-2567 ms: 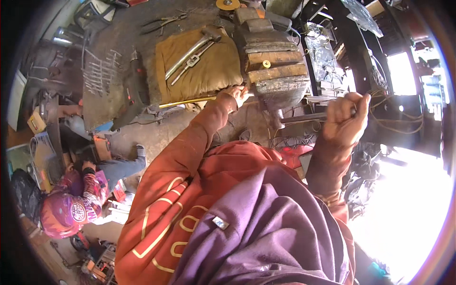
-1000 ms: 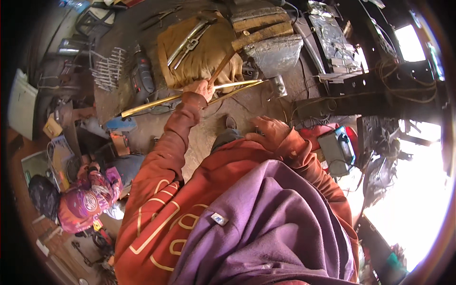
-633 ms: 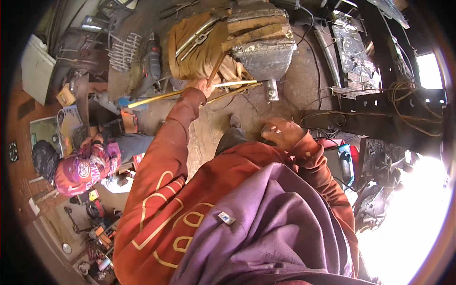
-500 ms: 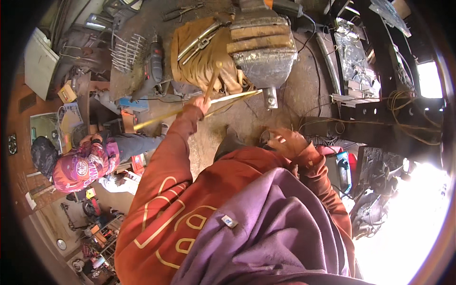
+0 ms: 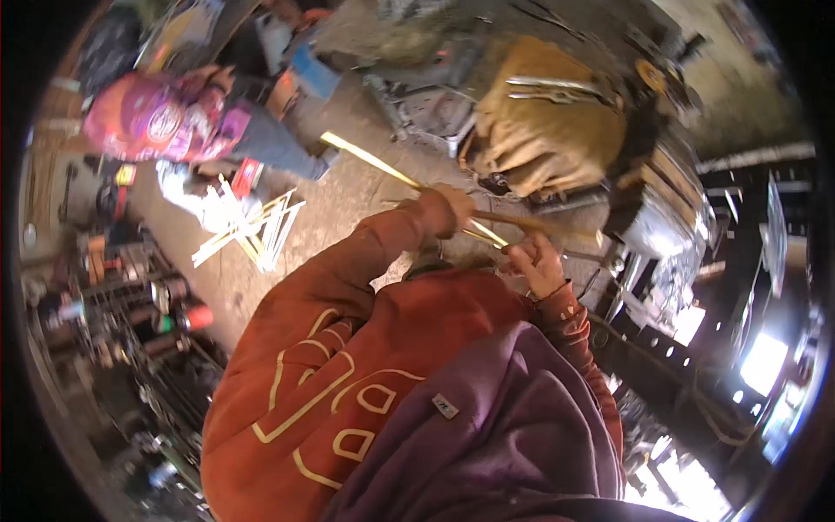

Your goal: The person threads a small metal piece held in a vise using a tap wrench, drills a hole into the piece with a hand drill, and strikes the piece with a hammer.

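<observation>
My left hand [image 5: 450,209] is closed around a long, thin yellowish strip [image 5: 370,159] and a brown wooden stick [image 5: 531,224], which looks like a tool handle. The stick points right, its far end smeared by motion. The strip runs slantwise from the upper left, under my left hand, toward my right. At its lower right end, the fingers of my right hand [image 5: 537,263] are pinched together on the strip. Both hands are in front of my body, above the floor.
A brown leather-like cover [image 5: 552,122] lies over something ahead, metal tools [image 5: 557,87] on top. Right of it stands a silvery metal block [image 5: 665,222]. Another person [image 5: 165,117] bends at the left, near a pile of pale strips [image 5: 252,226] on the floor [image 5: 348,209].
My view has turned left, bringing the floor pile into sight. My right hand has come up to the strip's end, and the wooden stick has swung from pointing away to pointing right.
</observation>
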Available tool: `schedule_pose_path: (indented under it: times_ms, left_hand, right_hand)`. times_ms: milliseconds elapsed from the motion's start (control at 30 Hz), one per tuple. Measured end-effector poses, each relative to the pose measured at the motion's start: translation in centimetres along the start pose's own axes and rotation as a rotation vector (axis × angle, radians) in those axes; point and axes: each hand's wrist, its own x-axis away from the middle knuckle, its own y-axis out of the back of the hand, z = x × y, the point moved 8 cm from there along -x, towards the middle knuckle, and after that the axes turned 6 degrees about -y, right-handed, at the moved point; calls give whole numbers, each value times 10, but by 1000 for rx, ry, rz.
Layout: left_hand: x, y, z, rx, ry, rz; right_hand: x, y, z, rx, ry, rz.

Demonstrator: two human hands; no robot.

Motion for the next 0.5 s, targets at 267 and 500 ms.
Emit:
schedule_pose_path:
  times_ms: [267, 500]
  left_hand:
    - [13, 15, -46, -3, -330, -291]
    - [70, 67, -86, -81, -658, -1026]
  right_hand:
    - [-11, -36, 25, 53, -13, -119]
    - [-13, -7, -34, -595, -31, -149]
